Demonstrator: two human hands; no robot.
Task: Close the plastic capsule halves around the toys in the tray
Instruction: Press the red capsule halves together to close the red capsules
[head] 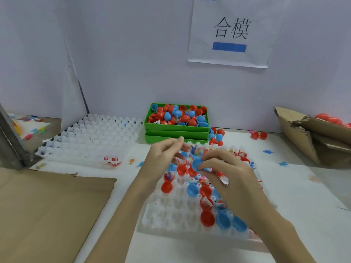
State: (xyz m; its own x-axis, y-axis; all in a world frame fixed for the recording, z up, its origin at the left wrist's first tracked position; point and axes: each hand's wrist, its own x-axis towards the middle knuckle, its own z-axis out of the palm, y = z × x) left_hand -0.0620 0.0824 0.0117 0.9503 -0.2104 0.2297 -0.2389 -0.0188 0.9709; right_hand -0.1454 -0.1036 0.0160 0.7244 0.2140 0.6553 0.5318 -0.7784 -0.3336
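A clear plastic tray (pixel 171 217) lies on the table in front of me, its pockets holding red and blue capsule halves, several with toys inside. My right hand (pixel 226 175) pinches a blue capsule half (pixel 196 164) above the tray's far part. Just beyond it stands a blue half with a toy (pixel 195 152) sticking out. My left hand (pixel 163 154) hovers to the left of that half, fingers loosely curled, and whether it holds anything small I cannot tell. Closed red and blue capsules (pixel 208 218) sit in the tray's near right pockets.
A green box (pixel 176 128) of loose red and blue halves stands at the back centre. An empty white tray (pixel 91 137) lies at the back left. Brown cardboard (pixel 47 211) covers the near left, and a torn carton (pixel 307 133) sits at the right. Loose halves and small toys dot the table.
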